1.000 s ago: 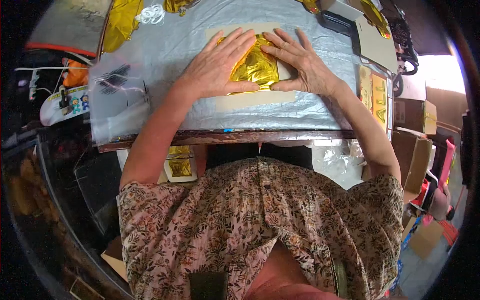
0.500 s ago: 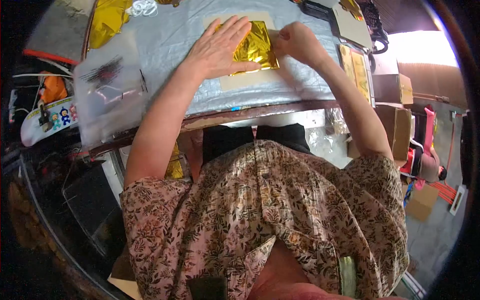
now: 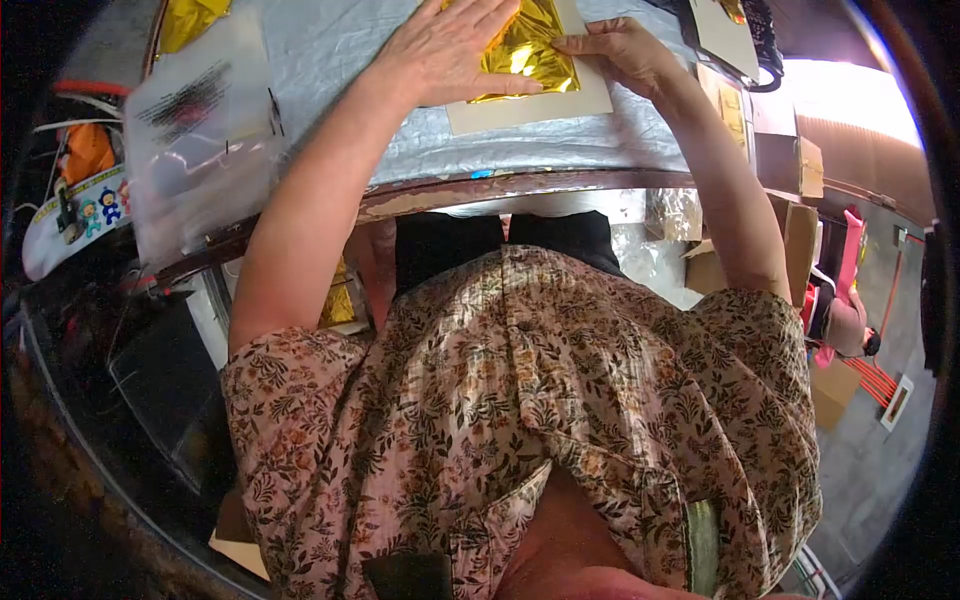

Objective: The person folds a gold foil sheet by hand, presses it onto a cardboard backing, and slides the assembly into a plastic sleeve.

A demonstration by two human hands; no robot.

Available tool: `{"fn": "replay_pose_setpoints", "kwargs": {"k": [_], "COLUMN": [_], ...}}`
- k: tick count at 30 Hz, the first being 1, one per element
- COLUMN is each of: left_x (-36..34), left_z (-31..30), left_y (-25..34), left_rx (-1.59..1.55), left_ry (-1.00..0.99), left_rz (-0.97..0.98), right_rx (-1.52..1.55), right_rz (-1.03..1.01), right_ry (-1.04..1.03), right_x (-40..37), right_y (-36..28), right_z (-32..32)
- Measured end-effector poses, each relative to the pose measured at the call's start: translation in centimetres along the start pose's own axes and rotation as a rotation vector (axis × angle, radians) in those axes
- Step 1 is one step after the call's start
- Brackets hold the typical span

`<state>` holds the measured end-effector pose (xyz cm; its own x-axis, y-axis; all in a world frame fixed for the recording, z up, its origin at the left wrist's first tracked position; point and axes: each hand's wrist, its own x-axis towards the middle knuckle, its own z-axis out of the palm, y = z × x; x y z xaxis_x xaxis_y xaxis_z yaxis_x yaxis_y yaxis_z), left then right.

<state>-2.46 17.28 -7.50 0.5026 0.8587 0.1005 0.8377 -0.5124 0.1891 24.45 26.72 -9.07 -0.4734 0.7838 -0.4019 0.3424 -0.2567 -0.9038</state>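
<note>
A crinkled sheet of gold foil lies on a cream board at the table's near side. My left hand rests flat over the foil's left part, with its thumb stretched along the lower edge. The upper fingertips are cut off by the frame. At the right edge of the board, my right hand is closed in a pinch. Its thumb lies on top, touching near the foil's right side, while the other fingertips are partly hidden at the board's edge.
A silvery cloth covers the table. To the left lies a clear plastic sheet; more gold foil sits at the far left corner. Cardboard boxes stand on the right, and another person is in the background.
My right hand has opened from a curled fist into a thumb-and-finger pinch at the board's edge. The view has shifted so the table sits higher. My left hand stays flat on the foil.
</note>
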Motion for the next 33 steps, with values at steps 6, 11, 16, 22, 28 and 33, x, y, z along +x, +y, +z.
{"fn": "replay_pose_setpoints", "kwargs": {"k": [6, 11, 16, 22, 28, 33], "left_x": [-0.6, -1.4, -1.9, -1.4, -1.4, -1.7], "left_z": [-0.6, -0.6, -2.0, -2.4, -2.8, -1.5], "left_y": [-0.3, -0.8, -1.4, -3.0, -2.5, -2.1], "left_rx": [0.023, 0.038, -0.075, -0.116, -0.447, -0.281], "left_ry": [-0.030, -0.080, -0.164, -0.283, -0.184, -0.140], "left_rz": [0.008, 0.001, 0.070, 0.128, 0.012, 0.037], "right_rx": [-0.077, 0.049, -0.032, -0.022, -0.040, -0.042], "right_rz": [0.070, 0.084, 0.116, 0.121, 0.124, 0.107], "right_ry": [0.118, 0.158, 0.161, 0.140, 0.189, 0.161], "right_x": [0.4, 0.0, -1.1, 0.5, -0.4, 1.5], "right_y": [0.2, -0.9, -2.8, -1.9, -2.7, -0.6], "right_z": [1.2, 3.4, 4.5, 4.7, 5.6, 4.4]}}
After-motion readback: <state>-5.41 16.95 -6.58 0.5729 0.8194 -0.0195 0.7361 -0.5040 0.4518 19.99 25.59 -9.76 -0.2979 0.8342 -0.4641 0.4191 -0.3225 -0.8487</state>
